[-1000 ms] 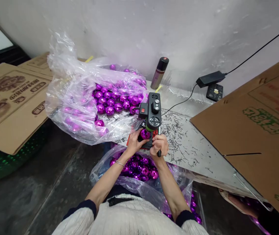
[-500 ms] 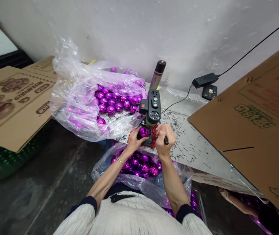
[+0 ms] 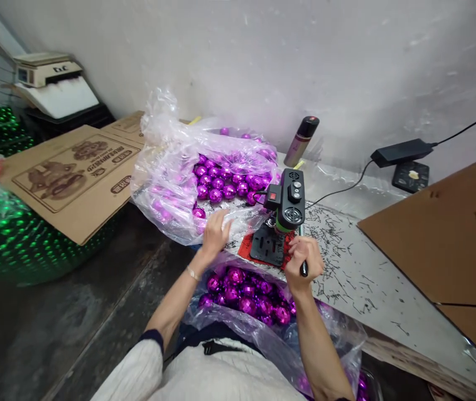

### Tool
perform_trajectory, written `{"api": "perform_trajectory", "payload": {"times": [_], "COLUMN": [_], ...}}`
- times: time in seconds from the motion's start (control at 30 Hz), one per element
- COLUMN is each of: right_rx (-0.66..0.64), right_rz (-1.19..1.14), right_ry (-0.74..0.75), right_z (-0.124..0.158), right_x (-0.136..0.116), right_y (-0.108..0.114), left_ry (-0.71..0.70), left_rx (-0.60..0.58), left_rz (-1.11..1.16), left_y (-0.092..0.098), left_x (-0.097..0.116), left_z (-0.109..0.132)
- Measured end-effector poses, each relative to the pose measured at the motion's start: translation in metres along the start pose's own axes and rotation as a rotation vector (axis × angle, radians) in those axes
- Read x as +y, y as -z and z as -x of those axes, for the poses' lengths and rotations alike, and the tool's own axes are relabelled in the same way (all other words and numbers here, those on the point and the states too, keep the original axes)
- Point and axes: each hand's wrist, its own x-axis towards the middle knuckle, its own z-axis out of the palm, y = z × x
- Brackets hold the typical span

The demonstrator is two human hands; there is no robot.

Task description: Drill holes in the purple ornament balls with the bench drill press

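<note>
My left hand [image 3: 216, 236] reaches over the front edge of the clear plastic bag [image 3: 150, 167], fingers stretched out, with no ball visible in it. Just beyond its fingertips lies a shiny purple mirrored ball [image 3: 199, 213], with several more in the bag behind. My right hand [image 3: 304, 259] is wrapped round a black handle [image 3: 303, 269] beside the small black machine [image 3: 292, 195]; what the handle joins is hidden by the fist. Under the machine's head, the black slotted base plate [image 3: 266, 247] is bare and sits on a red mat [image 3: 245, 246].
A second plastic bag of purple balls [image 3: 246, 295] hangs below the table edge. A spray can [image 3: 302, 139] and black power adapter [image 3: 402, 152] stand by the wall. Small dark bits litter the white table [image 3: 346, 267]. Cardboard [image 3: 74, 172] flanks the left; a carton [image 3: 442, 234] the right.
My left hand has left the base plate and moved left to the upper bag. The ball it held at the plate is gone from there. My right hand keeps its grip; the view has shifted left.
</note>
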Motion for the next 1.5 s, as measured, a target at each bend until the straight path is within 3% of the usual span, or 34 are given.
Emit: {"api": "perform_trajectory", "payload": {"times": [0.1,0.17,0.33,0.47,0.6,0.73,0.83,0.93,1.03,1.13,1.33,1.5], "right_rx": [-0.018,-0.030,-0.028,-0.035,-0.037,-0.032,-0.041,-0.046,-0.054,-0.064,-0.078,-0.083], "right_rz": [0.020,0.030,0.023,0.022,0.006,0.001,0.002,0.009,0.018,0.031,0.048,0.054], "right_ry": [0.011,0.025,0.058,0.075,0.070,0.056,0.055,0.072,0.074,0.074,0.085,0.082], "right_z": [0.001,0.002,0.003,0.001,-0.001,-0.002,-0.003,-0.005,-0.006,-0.006,-0.004,-0.004], "right_x": [0.001,0.002,0.002,0.000,0.000,0.000,-0.001,-0.001,-0.002,-0.002,-0.001,-0.001], "right_y": [0.001,0.001,0.001,0.001,0.001,0.001,0.002,0.003,0.003,0.004,0.006,0.007], "left_ry": [0.192,0.282,0.347,0.447,0.612,0.765,0.806,0.826,0.747,0.544,0.129,0.008], "left_rx": [-0.068,-0.161,-0.234,-0.166,-0.035,-0.065,-0.173,-0.293,-0.315,-0.286,-0.288,-0.291], "left_rz": [-0.219,-0.310,-0.240,0.053,0.597,0.990,1.176,1.244,1.042,0.724,0.352,0.236], "left_y": [0.002,-0.001,-0.010,0.001,0.023,0.034,0.023,-0.005,-0.036,-0.057,-0.071,-0.081], "left_x": [-0.025,-0.035,-0.043,-0.043,-0.035,-0.010,0.018,0.042,0.054,0.058,0.057,0.056], "left_z": [-0.070,-0.094,-0.108,-0.113,-0.100,-0.058,-0.020,0.011,0.027,0.030,0.024,0.019]}}
